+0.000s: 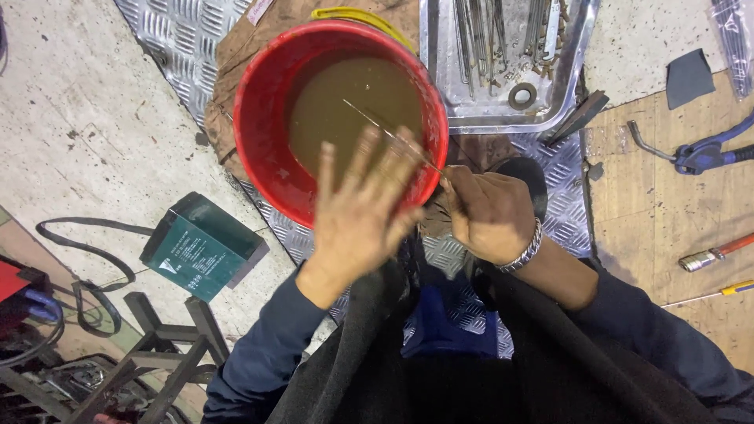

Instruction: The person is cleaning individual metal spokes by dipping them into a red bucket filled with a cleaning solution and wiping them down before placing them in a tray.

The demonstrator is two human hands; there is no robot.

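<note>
We pinch the thin rod (385,129) in our right hand (487,216), left hand (365,208) spread flat on it above the red bucket (263,149), mid-wipe, steady pressure needed next.

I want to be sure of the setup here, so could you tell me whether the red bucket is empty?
No, the red bucket holds murky brown liquid, over which the left hand is spread.
</note>
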